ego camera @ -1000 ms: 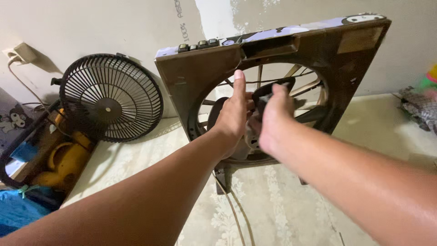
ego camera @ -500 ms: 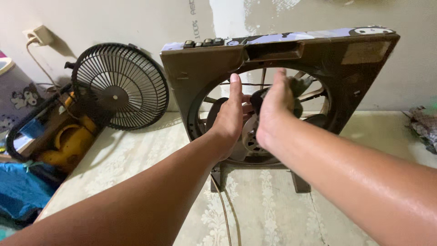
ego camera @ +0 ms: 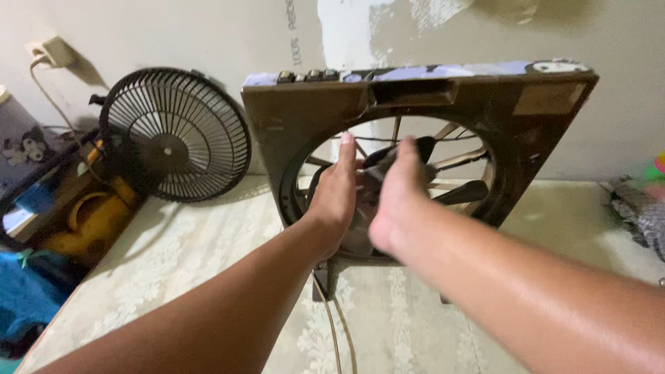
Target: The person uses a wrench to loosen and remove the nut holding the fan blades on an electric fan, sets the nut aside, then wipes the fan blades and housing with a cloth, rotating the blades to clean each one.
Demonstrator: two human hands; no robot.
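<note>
A square brown box fan housing [ego camera: 305,118] stands upright on the table, its front grille off and its round opening bare. Both my hands reach into that opening. My left hand [ego camera: 338,190] lies flat against the left side of the dark fan blades [ego camera: 471,190], fingers pointing up. My right hand [ego camera: 395,187] is beside it, fingers curled over the blade hub at the centre. What my right fingers grip is hidden behind the hand. Control buttons [ego camera: 305,75] sit on the housing's top edge.
A round black fan grille [ego camera: 173,135] leans on the wall at the left. A power cord [ego camera: 332,325] runs down the patterned tablecloth [ego camera: 173,256]. A yellow container [ego camera: 90,221] and blue cloth [ego camera: 28,291] lie off the left edge. A wall outlet [ego camera: 48,50] is upper left.
The view has shifted so the fan sits more to the right and upright. My hands stay in the opening, the right one now closer over the hub.
</note>
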